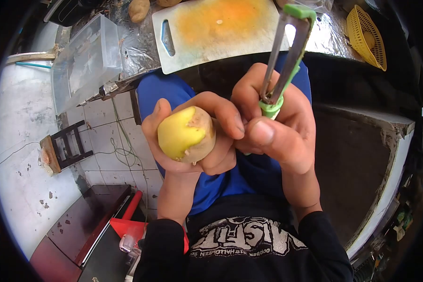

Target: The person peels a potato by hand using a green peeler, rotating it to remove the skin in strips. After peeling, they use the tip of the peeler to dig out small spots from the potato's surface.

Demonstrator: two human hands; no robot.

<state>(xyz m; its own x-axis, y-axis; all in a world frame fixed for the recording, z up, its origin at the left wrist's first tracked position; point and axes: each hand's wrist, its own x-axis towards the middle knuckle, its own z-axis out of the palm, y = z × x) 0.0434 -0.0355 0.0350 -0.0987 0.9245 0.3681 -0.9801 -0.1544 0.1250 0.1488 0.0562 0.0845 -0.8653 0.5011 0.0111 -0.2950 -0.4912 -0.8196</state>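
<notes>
A partly peeled potato (185, 134) is wrapped in the fingers of my left hand (221, 155). Yellow flesh shows on its upper left side, while brown skin remains on the right and lower part. My right hand (286, 136) grips a green-handled peeler (286, 61) whose metal blade points upward. The peeler's blade is apart from the potato, and much of its handle is hidden in my fingers. My two hands are close together above my lap, their fingertips nearly touching.
A white cutting board (221, 44) with orange stains lies on the foil-covered counter ahead. To its left stands a clear plastic bin (87, 66), with a whole potato (138, 10) behind. A yellow basket (369, 40) sits at right. A small dark stool (70, 145) stands on the floor.
</notes>
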